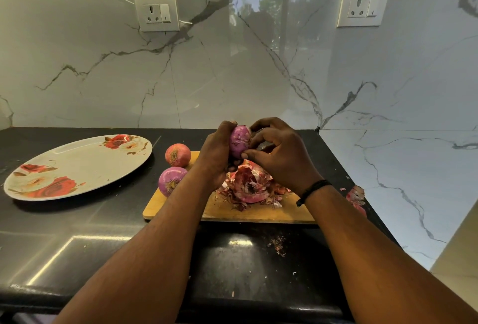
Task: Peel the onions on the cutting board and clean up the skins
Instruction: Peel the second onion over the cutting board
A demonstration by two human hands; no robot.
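Observation:
My left hand grips a purple onion held up above the wooden cutting board. My right hand curls round the onion's right side, thumb and fingers pinching at its surface. Under my hands a heap of pink and white onion skins lies on the board. A purple peeled onion rests at the board's left edge. Behind it sits an orange-skinned onion.
A large oval plate with red roses lies on the black counter to the left. More skins lie by the marble wall at the right, with crumbs on the counter in front. Two wall sockets sit high on the backsplash.

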